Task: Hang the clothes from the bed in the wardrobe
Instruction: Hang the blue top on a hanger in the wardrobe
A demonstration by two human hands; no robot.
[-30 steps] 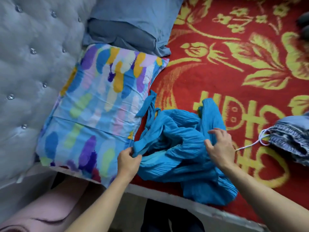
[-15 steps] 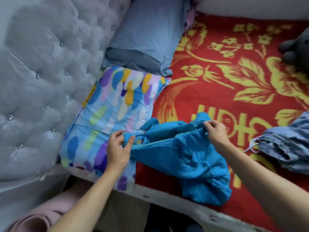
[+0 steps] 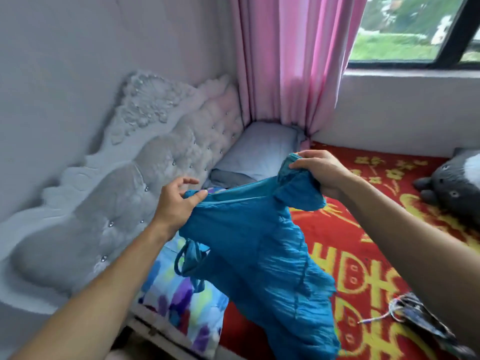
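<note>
left hand (image 3: 176,203) / right hand (image 3: 324,172): fingers (image 3: 197,195) pinch blue garment (image 3: 259,250) top edge | hanging over bed (image 3: 363,255)

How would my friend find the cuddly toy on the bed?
Look at the bed's red blanket, under the window. At its right side lies the plush toy: grey and furry with round eyes, unlike the crinkled blue garment nearby.

Location type: domestic bedroom, identified by a bed (image 3: 335,229) with a tufted grey headboard (image 3: 161,162), a grey-blue pillow (image 3: 262,149), a multicoloured pillow (image 3: 179,302), a red patterned blanket (image 3: 376,294), a pink curtain (image 3: 291,61) beside a window (image 3: 405,27), and a grey plush toy (image 3: 457,183).
</note>
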